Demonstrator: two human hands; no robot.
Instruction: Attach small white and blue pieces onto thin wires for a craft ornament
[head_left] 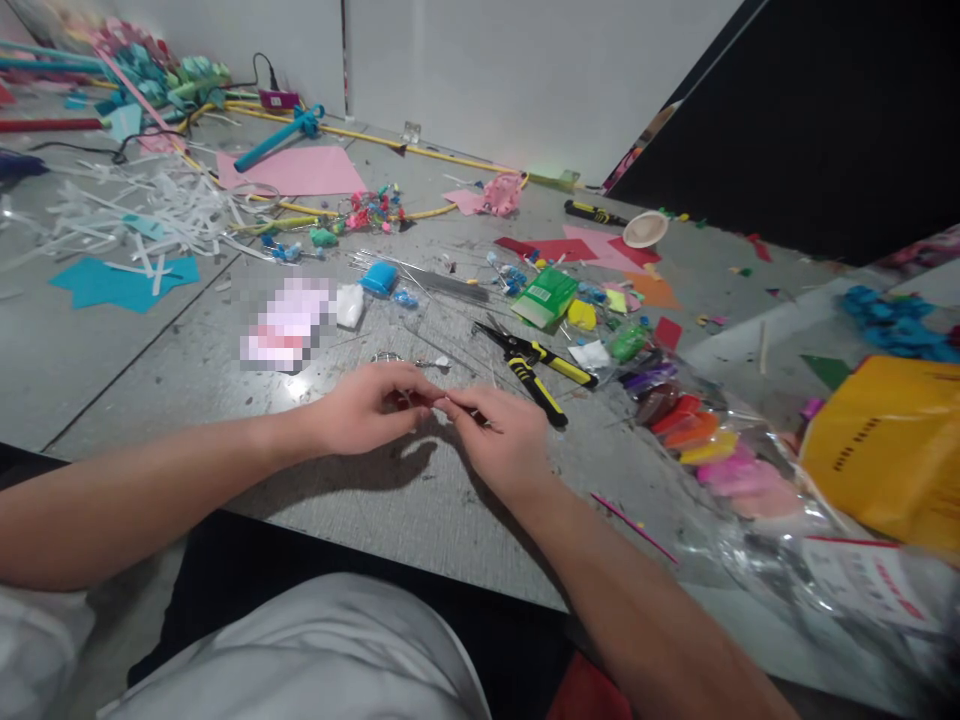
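Observation:
Near the table's front edge, my left hand point(379, 405) and my right hand point(499, 430) meet fingertip to fingertip. Both are closed in a pinch on something tiny that the fingers mostly hide; I cannot make out its kind. Just beyond them lies a small wire piece with a white tip point(441, 362). Black-and-yellow pliers point(529, 360) rest with handles spread, right of my right hand. Farther back are a blue clay packet point(379, 278), a white clay packet point(349, 305) and several thin metal wires point(442, 280).
A green packet point(546, 297) and colored clay bags point(697, 430) lie to the right, near a yellow pouch point(889, 450). White paper strips point(172, 205) and blue paper point(124, 280) cover the left. A pink crochet hook-like stick point(634, 527) lies near the front edge.

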